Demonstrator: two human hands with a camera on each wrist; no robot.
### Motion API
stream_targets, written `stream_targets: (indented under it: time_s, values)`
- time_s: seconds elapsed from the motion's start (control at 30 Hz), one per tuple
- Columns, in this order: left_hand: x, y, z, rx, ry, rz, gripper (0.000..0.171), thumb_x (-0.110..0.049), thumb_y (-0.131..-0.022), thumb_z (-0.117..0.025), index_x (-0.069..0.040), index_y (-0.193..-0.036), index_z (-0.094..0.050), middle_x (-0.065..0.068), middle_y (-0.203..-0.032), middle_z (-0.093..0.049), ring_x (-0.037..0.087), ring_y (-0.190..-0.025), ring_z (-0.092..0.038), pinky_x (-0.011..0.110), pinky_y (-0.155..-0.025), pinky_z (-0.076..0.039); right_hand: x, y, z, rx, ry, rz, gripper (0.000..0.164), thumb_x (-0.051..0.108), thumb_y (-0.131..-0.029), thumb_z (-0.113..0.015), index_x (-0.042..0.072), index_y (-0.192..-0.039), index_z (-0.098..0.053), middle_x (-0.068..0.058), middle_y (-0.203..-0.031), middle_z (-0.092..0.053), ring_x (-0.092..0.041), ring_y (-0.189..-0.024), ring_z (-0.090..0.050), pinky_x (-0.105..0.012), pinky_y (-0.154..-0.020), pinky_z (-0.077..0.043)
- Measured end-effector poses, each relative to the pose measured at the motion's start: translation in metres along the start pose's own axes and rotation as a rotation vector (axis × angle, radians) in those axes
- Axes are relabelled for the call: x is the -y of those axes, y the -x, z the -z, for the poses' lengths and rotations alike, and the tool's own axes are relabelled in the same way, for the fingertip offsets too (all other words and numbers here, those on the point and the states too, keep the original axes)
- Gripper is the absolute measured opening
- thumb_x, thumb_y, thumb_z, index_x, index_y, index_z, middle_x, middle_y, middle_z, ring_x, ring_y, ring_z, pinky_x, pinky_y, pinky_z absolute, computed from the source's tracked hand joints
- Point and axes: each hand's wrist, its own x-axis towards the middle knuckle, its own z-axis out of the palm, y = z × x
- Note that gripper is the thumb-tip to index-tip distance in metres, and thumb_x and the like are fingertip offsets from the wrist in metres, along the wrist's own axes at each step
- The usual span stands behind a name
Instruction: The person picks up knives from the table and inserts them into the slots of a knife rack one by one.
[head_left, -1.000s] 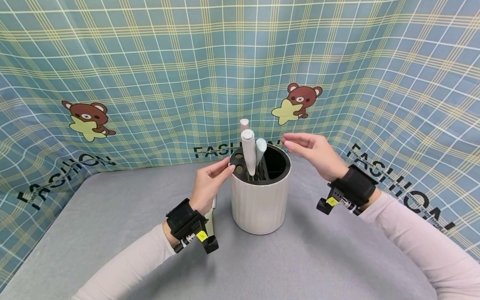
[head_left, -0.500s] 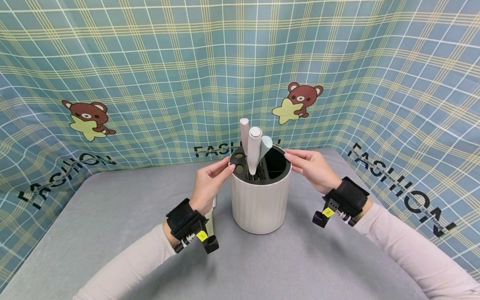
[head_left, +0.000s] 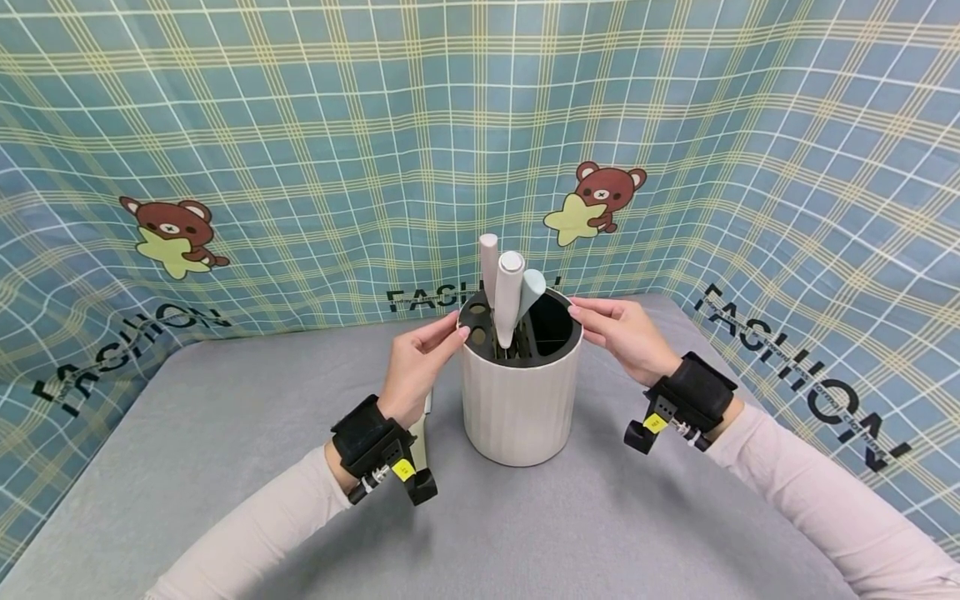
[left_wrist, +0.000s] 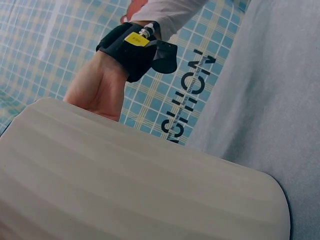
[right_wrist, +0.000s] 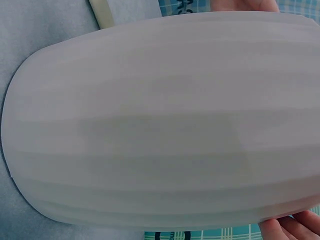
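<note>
A round, cream, ribbed knife holder (head_left: pixel 519 417) stands upright on the grey cloth, with a black slotted insert (head_left: pixel 555 329) inside its rim. Three handles rise from the slots: a white one in front (head_left: pixel 509 287), a white one behind (head_left: pixel 489 258), and a pale blue one leaning right (head_left: pixel 531 292). My left hand (head_left: pixel 417 367) touches the rim's left side with thumb and fingertips. Opposite it, the fairly straight fingers of my right hand (head_left: pixel 630 337) rest against the rim's right side. In both wrist views, the holder's wall (left_wrist: pixel 140 180) (right_wrist: pixel 160 120) fills much of the picture.
Behind my left wrist, a cream object (head_left: pixel 420 442) lies on the grey cloth (head_left: pixel 247 417), mostly hidden. A blue plaid curtain (head_left: pixel 337 150) with bear prints closes off the back and sides. Round holes show on the left of the black insert.
My right hand has come in from beside the holder and now touches its rim. The front white and pale blue handles have shifted right. My left hand has stayed at the rim.
</note>
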Motion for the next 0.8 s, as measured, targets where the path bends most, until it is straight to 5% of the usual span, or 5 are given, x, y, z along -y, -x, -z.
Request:
stream_targets:
  time_s: [0.37, 0.53, 0.63, 0.8]
  values:
    - [0.0, -0.001, 0.005, 0.053, -0.012, 0.012, 0.047, -0.02, -0.096, -0.063, -0.009, -0.14, -0.052, 0.005, -0.143, -0.052, 0.014, -0.128, -0.052, 0.021, -0.107, -0.047, -0.001, -0.001, 0.0, -0.019, 0.014, 0.01, 0.056, 0.02, -0.101, -0.054, -0.009, -0.145, -0.036, -0.02, -0.155, -0.031, -0.029, -0.143, -0.031, -0.029, -0.115, -0.04]
    - [0.005, 0.001, 0.016, 0.116, -0.007, -0.043, 0.055, -0.024, -0.096, -0.064, -0.007, -0.145, -0.045, 0.01, -0.148, -0.046, 0.018, -0.135, -0.046, 0.027, -0.113, -0.042, -0.001, -0.002, -0.001, -0.032, 0.02, 0.007, 0.055, 0.021, -0.101, -0.055, -0.008, -0.145, -0.038, -0.019, -0.154, -0.032, -0.028, -0.142, -0.033, -0.028, -0.113, -0.042]
    - [0.035, -0.01, 0.035, 0.165, 0.02, -0.131, 0.059, -0.026, -0.095, -0.064, -0.007, -0.146, -0.043, 0.012, -0.149, -0.044, 0.019, -0.136, -0.044, 0.029, -0.114, -0.042, -0.001, -0.002, -0.002, -0.041, 0.032, 0.009, 0.055, 0.022, -0.101, -0.055, -0.008, -0.145, -0.038, -0.019, -0.154, -0.033, -0.029, -0.142, -0.033, -0.027, -0.112, -0.043]
    - [0.057, -0.013, 0.062, 0.208, -0.051, -0.187, 0.06, -0.026, -0.096, -0.064, -0.008, -0.148, -0.041, 0.011, -0.15, -0.043, 0.021, -0.138, -0.042, 0.031, -0.114, -0.043, -0.002, -0.003, -0.002, -0.046, 0.038, 0.002, 0.055, 0.022, -0.101, -0.055, -0.007, -0.144, -0.039, -0.019, -0.154, -0.034, -0.028, -0.141, -0.034, -0.026, -0.112, -0.044]
